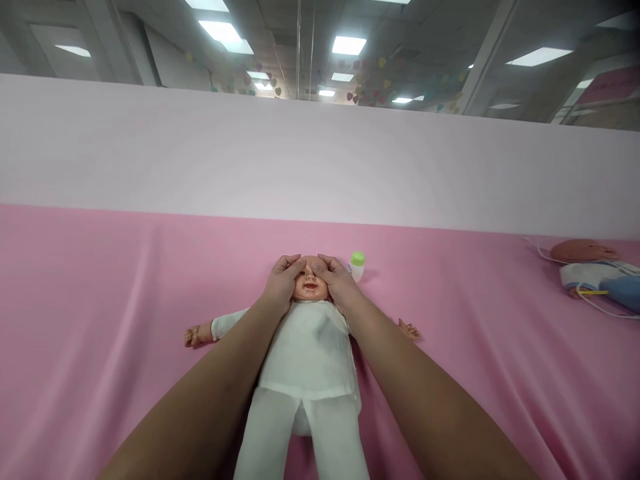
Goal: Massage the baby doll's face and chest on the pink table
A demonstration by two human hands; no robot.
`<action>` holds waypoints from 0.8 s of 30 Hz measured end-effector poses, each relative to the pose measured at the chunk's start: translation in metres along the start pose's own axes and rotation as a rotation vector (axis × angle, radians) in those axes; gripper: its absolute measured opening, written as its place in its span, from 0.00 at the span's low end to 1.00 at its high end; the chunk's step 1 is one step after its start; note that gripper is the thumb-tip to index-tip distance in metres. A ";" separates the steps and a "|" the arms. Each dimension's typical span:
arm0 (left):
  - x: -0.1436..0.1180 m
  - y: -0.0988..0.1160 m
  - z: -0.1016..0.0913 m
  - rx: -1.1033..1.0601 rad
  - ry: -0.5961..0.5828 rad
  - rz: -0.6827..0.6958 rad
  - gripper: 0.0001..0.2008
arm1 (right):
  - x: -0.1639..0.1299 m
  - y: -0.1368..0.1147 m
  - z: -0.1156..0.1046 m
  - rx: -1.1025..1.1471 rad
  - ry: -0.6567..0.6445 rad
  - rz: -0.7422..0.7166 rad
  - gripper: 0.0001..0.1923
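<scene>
The person's hands (283, 285) and tapering forearms (215, 383) are bare

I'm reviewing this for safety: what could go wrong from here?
Two risks stand out. The bottle is close beside the right hand, so an outward swing of that hand might knock it over. Both thumbs lie on the upper part of the doll's face, around the eyes, so pressing too hard or slipping could poke an eye.
</scene>
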State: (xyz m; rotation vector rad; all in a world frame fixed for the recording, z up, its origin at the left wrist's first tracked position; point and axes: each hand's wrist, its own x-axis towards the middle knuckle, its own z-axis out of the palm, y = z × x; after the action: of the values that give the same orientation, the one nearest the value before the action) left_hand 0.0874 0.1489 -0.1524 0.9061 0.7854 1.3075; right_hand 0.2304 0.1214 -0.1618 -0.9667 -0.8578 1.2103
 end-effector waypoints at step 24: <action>0.000 0.000 -0.008 0.030 -0.086 -0.019 0.27 | -0.005 -0.004 -0.005 0.031 -0.051 0.042 0.35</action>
State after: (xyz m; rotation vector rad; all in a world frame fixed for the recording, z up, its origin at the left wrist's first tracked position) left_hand 0.0798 0.1496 -0.1558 0.9705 0.7467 1.2344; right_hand 0.2355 0.1157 -0.1601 -0.9361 -0.8604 1.2852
